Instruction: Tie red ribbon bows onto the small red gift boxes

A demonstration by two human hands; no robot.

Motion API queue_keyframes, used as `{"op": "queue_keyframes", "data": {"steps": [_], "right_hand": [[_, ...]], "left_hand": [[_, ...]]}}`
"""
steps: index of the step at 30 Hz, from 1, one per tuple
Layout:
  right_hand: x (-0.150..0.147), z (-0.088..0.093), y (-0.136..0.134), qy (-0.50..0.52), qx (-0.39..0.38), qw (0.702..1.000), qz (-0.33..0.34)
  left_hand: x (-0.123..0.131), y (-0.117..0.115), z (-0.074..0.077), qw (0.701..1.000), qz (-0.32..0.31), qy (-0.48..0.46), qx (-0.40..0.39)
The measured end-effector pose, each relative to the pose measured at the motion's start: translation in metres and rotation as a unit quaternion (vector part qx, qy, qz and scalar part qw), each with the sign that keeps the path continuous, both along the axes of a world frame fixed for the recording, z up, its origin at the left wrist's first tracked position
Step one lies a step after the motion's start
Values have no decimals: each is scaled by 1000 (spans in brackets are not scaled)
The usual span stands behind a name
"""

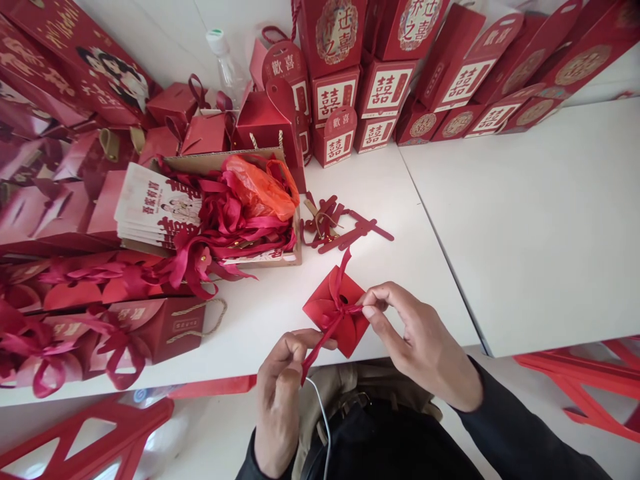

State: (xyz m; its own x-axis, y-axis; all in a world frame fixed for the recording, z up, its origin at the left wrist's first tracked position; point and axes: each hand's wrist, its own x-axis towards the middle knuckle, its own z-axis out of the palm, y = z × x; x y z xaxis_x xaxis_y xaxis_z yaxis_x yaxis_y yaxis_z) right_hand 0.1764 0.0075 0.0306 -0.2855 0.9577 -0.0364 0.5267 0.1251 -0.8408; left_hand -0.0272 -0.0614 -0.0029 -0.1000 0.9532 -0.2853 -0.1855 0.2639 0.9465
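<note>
A small red gift box [320, 298] with folded petal-like flaps stands near the table's front edge, seen from above. A dark pink ribbon [327, 333] crosses its top, looped together at the middle, with one loose end pointing away from me. My left hand [285, 373] is closed on the ribbon's near end, left of the box, one finger reaching by its corner. My right hand [410, 330] pinches the ribbon between thumb and forefinger at the box's right side. A small dark opening shows beside the ribbon crossing.
A cardboard box [298, 247] holds ribbons, printed cards [155, 200] and an orange plastic bag [260, 187]. Loose red strips [345, 227] lie beyond the gift box. Red wedding boxes [333, 100] line the wall and crowd the left side. A bottle [225, 63] stands behind.
</note>
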Motion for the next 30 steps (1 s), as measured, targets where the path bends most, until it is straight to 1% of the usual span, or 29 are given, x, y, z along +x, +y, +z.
{"op": "queue_keyframes", "data": {"steps": [2,4,5,7,9,11,13,14,17,24,30], "right_hand": [[1,0,0,1,-8,1000,-2],[1,0,0,1,-14,1000,-3],[1,0,0,2,-15,1000,-3],[1,0,-1,4,-15,1000,-6],[0,0,-1,6,-15,1000,-10],[0,0,-1,5,-16,1000,-9],[-2,-1,0,1,-13,1000,-11],[-2,-1,1,1,-11,1000,-14],[-4,-1,3,4,-3,1000,-22],[-3,-1,1,24,-28,999,-32],[-1,-1,2,24,2,1000,-10]], "left_hand": [[-1,0,1,1000,-16,8,10],[-2,2,3,999,-26,41,21],[-1,4,5,997,-22,73,26],[0,9,7,986,6,161,53],[2,16,8,960,22,259,102],[5,23,7,926,12,344,158],[9,30,5,895,0,402,191],[11,33,3,886,1,419,200],[13,40,-2,874,11,437,213],[12,44,-5,867,23,443,226],[14,45,-5,860,28,460,219]]}}
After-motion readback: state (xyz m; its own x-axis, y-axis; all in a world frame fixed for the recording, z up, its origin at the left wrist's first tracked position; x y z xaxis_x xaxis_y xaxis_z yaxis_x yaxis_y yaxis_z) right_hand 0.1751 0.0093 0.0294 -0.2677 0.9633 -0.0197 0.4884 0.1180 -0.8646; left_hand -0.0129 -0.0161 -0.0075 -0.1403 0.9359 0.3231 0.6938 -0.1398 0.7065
